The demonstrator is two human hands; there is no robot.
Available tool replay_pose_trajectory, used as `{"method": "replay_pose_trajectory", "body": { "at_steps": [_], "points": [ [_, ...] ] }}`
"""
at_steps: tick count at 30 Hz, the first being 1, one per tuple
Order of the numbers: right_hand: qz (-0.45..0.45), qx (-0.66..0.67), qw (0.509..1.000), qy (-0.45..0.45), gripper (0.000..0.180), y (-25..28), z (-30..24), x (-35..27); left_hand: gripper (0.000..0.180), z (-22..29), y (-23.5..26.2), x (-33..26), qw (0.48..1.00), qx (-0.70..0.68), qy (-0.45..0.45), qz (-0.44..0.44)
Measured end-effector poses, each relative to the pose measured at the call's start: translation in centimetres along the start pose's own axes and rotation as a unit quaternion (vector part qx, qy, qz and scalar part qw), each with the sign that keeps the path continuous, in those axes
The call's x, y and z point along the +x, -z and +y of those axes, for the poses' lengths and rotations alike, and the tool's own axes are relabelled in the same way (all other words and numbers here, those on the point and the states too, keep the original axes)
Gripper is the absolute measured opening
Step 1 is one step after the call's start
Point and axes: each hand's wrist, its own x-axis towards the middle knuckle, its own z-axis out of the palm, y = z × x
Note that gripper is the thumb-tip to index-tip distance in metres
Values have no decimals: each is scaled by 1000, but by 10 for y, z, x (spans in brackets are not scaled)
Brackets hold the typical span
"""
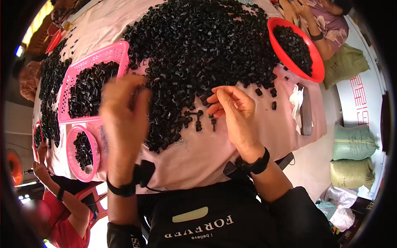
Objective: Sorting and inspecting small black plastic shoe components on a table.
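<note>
Partly blurred left hand (124,108), grip unclear; right hand (232,110) fingers curled, pinching among black parts (194,45).

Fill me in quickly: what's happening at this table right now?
A person sits at a pink-covered table heaped with small black plastic parts. The right hand rests at the heap's near edge, fingers pinching at loose pieces beside a few assembled ones. The left hand is raised and blurred in front of a pink basket of parts. A red bowl holds more, and other people work at the table's edges.
</note>
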Motion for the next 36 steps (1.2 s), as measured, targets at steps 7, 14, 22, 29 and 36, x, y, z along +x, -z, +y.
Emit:
{"method": "replay_pose_trajectory", "body": {
  "at_steps": [7, 14, 22, 29, 36],
  "points": [
    [8, -21, 1000, -6, 21, -4, -6, 0, 16, 39, -40, -44, 958, -131, -73, -246],
    [-14, -28, 999, -6, 19, -4, -2, 1, 18, 41, -48, -52, 958, -72, -101, -259],
    [-5, -29, 1000, 7, 20, -3, 2, 2, 27, 33, -40, -43, 967, -92, -71, -225],
    [31, -30, 998, 34, 21, -3, 10, 4, 25, 22, -40, -20, 981, -82, -39, -170],
    [8, -81, 996, 20, 23, -6, 4, 0, 20, 25, -49, -15, 972, -114, 1, -205]
  ]
}}
